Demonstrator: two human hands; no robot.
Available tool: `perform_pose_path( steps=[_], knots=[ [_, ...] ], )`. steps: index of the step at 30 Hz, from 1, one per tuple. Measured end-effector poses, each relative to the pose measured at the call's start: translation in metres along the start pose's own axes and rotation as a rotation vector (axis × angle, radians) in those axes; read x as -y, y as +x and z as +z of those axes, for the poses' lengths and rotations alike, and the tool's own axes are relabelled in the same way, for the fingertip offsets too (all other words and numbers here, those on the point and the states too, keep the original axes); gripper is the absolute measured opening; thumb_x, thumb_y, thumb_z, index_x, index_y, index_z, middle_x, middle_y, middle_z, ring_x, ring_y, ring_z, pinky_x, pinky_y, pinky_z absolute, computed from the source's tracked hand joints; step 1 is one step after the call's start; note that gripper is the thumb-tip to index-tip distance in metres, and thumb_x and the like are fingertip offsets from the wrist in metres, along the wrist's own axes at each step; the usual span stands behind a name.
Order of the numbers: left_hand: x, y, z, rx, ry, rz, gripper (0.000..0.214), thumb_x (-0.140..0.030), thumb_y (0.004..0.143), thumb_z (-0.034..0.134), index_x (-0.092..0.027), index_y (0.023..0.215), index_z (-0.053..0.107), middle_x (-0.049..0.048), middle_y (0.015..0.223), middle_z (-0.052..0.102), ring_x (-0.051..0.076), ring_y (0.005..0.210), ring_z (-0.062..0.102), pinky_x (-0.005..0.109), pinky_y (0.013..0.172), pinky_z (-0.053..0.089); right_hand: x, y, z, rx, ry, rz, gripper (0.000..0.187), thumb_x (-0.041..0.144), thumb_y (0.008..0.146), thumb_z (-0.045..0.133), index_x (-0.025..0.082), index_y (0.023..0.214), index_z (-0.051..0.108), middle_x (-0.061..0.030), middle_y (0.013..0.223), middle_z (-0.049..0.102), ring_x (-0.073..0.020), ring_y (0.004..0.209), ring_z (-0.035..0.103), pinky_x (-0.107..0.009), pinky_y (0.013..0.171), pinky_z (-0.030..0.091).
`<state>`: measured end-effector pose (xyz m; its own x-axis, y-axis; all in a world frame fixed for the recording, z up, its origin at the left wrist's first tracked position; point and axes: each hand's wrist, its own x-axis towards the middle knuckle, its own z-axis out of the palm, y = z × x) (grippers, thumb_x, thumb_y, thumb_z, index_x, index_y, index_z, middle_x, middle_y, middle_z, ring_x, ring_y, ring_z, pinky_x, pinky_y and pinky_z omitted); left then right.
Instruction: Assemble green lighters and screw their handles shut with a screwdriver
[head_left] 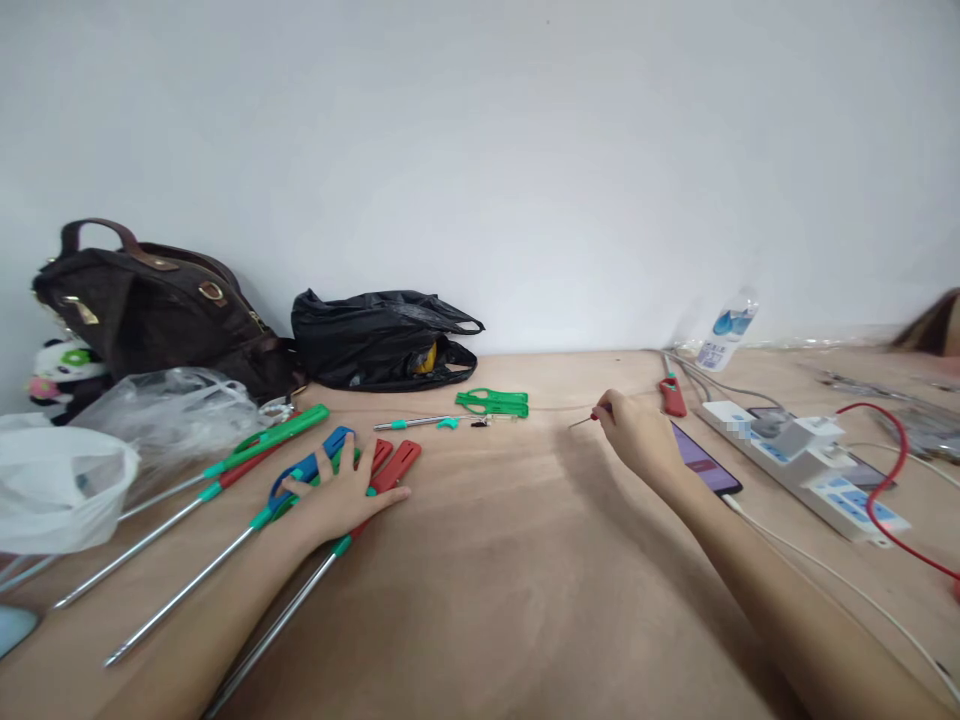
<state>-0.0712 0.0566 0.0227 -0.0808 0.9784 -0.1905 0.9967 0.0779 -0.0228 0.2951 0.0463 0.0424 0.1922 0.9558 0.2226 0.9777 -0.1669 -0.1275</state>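
Observation:
My left hand (341,497) lies with fingers spread over several long-necked gas lighters, touching a blue lighter (304,472) and a red lighter (396,466). Their metal tubes point toward me on the left. My right hand (637,435) pinches a small screwdriver (581,422), its red handle mostly hidden in the fingers and its thin shaft pointing left. Between the hands, farther back, lie an opened green lighter casing (493,402), a metal lighter tube (412,423) with a teal collar, and small inner parts beside it. A short red lighter (673,396) rests behind my right hand.
At the left stand a dark bag (165,310), a panda toy (64,375) and white plastic bags (67,485). A black plastic bag (367,340) is by the wall. A phone (705,462), a power strip (806,475), cables and a bottle (727,328) are at the right.

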Motion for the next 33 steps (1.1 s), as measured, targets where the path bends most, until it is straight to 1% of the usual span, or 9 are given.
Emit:
perform_pose_path(
  steps=[6,12,18,23,27,29,30,31,33],
  knots=[
    [0.007,0.006,0.001,0.011,0.008,0.117,0.1,-0.072,0.08,0.044,-0.019,0.152,-0.002,0.0116,0.158,-0.008,0.049,0.142,-0.005,0.075,0.102,0.017,0.001,-0.008,0.003,0.116,-0.195,-0.071,0.014,0.02,0.086,0.053,0.013,0.09,0.064,-0.0163,0.09,0.071,-0.029,0.084,0.068,-0.028,0.058,0.037],
    [0.012,0.01,0.001,0.004,0.007,0.166,0.099,-0.07,0.08,0.048,-0.021,0.152,0.0,0.0095,0.158,-0.008,0.048,0.142,-0.006,0.072,0.105,0.015,0.002,-0.001,0.024,0.171,-0.248,-0.087,0.021,0.013,0.089,0.045,0.012,0.097,0.064,-0.0187,0.096,0.071,-0.0278,0.088,0.069,-0.028,0.061,0.042],
    [0.015,0.013,-0.001,0.006,0.001,0.205,0.103,-0.071,0.077,0.051,-0.024,0.152,0.0,0.0107,0.159,-0.006,0.046,0.143,-0.004,0.069,0.108,0.014,0.001,0.003,0.034,0.173,-0.254,-0.11,0.022,0.016,0.091,0.045,0.01,0.097,0.065,-0.0194,0.097,0.071,-0.0299,0.09,0.069,-0.032,0.065,0.047],
    [0.02,0.016,0.002,-0.001,-0.011,0.194,0.102,-0.071,0.077,0.05,-0.024,0.153,0.0,0.0103,0.16,-0.006,0.046,0.144,0.0,0.067,0.108,0.015,0.02,0.014,0.028,0.132,-0.234,-0.208,0.024,0.023,0.094,0.046,0.009,0.102,0.065,-0.0202,0.102,0.069,-0.0303,0.095,0.067,-0.036,0.075,0.049],
    [0.016,0.02,0.003,-0.125,-0.061,0.244,0.084,-0.064,0.088,0.037,-0.019,0.154,0.01,0.0106,0.161,0.005,0.04,0.146,0.007,0.06,0.11,0.02,0.046,0.041,0.032,0.124,-0.188,-0.351,0.026,0.016,0.097,0.041,0.013,0.105,0.065,-0.0137,0.107,0.068,-0.0236,0.103,0.063,-0.035,0.087,0.048],
    [0.011,0.024,0.0,-0.214,-0.037,0.309,0.074,-0.059,0.092,0.035,-0.017,0.152,0.022,0.0108,0.16,0.016,0.037,0.146,0.013,0.056,0.111,0.022,0.058,0.058,0.039,0.13,-0.171,-0.403,0.022,0.019,0.098,0.044,0.015,0.107,0.065,-0.0116,0.111,0.066,-0.0212,0.104,0.062,-0.035,0.09,0.048],
    [0.007,0.027,-0.002,-0.256,-0.008,0.348,0.068,-0.055,0.093,0.037,-0.016,0.149,0.03,0.011,0.158,0.023,0.036,0.145,0.018,0.054,0.112,0.023,0.063,0.066,0.043,0.134,-0.164,-0.424,0.021,0.025,0.097,0.051,0.016,0.111,0.063,-0.0105,0.115,0.064,-0.0212,0.103,0.061,-0.038,0.089,0.05],
    [0.004,0.03,-0.005,-0.294,0.022,0.392,0.062,-0.05,0.094,0.039,-0.016,0.145,0.038,0.0115,0.156,0.029,0.035,0.143,0.023,0.052,0.111,0.025,0.068,0.073,0.048,0.136,-0.16,-0.442,0.029,0.033,0.094,0.057,0.017,0.118,0.059,-0.0094,0.121,0.06,-0.0214,0.102,0.061,-0.042,0.087,0.052],
    [-0.003,0.039,-0.012,-0.363,0.083,0.463,0.047,-0.036,0.094,0.042,-0.016,0.136,0.05,0.0127,0.148,0.043,0.033,0.136,0.036,0.047,0.106,0.033,0.075,0.085,0.058,0.132,-0.151,-0.461,0.032,0.034,0.094,0.057,0.018,0.121,0.057,-0.0098,0.123,0.058,-0.0216,0.102,0.061,-0.042,0.086,0.053]
  ],
)
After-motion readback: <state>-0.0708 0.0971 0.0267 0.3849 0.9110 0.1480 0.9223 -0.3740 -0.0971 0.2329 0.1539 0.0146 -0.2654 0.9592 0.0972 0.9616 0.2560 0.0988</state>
